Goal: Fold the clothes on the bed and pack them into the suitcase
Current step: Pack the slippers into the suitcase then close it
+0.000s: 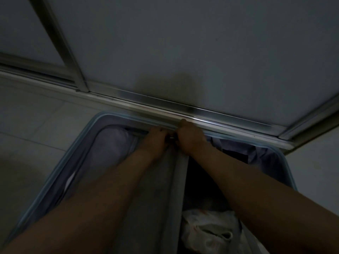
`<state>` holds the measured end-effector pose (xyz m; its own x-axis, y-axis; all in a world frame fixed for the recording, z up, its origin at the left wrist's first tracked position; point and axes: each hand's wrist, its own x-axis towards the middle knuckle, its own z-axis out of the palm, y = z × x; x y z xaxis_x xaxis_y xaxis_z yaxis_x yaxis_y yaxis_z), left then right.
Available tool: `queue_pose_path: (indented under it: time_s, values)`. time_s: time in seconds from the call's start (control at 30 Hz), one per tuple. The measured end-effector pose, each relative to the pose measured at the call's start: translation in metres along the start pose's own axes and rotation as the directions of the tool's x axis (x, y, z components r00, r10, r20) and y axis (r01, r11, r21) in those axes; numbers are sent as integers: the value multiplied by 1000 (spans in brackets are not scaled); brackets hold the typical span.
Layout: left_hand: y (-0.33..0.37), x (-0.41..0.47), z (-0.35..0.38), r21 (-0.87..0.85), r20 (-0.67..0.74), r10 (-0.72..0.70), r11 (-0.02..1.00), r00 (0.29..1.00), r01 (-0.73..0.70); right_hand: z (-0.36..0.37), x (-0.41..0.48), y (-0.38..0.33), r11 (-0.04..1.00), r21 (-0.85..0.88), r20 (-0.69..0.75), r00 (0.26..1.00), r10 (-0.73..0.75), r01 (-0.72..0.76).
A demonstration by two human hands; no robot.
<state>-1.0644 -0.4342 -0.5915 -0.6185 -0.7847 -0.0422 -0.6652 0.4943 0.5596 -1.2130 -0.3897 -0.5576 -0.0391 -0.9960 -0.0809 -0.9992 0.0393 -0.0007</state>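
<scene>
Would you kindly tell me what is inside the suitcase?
A white garment and a bluish garment show in the suitcase; its grey fabric panel hides whatever lies beneath.

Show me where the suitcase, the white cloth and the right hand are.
suitcase (55,182): head view, on its blue rim at the left.
white cloth (207,233): head view, on its crumpled middle.
right hand (190,139): head view, on the back of the hand.

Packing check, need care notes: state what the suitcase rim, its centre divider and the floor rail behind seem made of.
Suitcase rim: light-blue matte band, probably zipper tape or plastic; too dim to settle. Divider: grey cloth, matte, hanging in soft folds. Floor rail: metal, likely aluminium, with a bright streaked sheen.
</scene>
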Motion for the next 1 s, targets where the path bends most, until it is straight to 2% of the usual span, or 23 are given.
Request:
queue_pose_path:
  time_s: [0.2,0.37,0.53,0.7,0.8,0.87,1.0]
  values:
    - [-3,5,-4,-22,10,19,1000,1000,-19,0,4,-3,997,-46,-15,998,63,-63]
    - [5,11,-6,-60,-7,46,997,999,-46,-5,9,1,988,96,39,993,114,-117]
    - [17,21,-1,-91,0,-65,994,998,65,0,2,17,961,263,18,996,90,-91]
    - [18,27,-3,47,-37,-48,998,998,50,6,-7,16,931,365,-77,996,49,-18]
    - [17,27,-5,13,-38,-65,998,997,66,9,-14,13,905,408,-128,974,189,-122]
    - [21,28,-5,15,-42,-115,993,992,116,12,-17,13,900,405,-179,951,252,-162]
    - [39,28,-1,-65,-35,-216,975,976,214,17,-13,11,948,290,-212,957,197,-131]
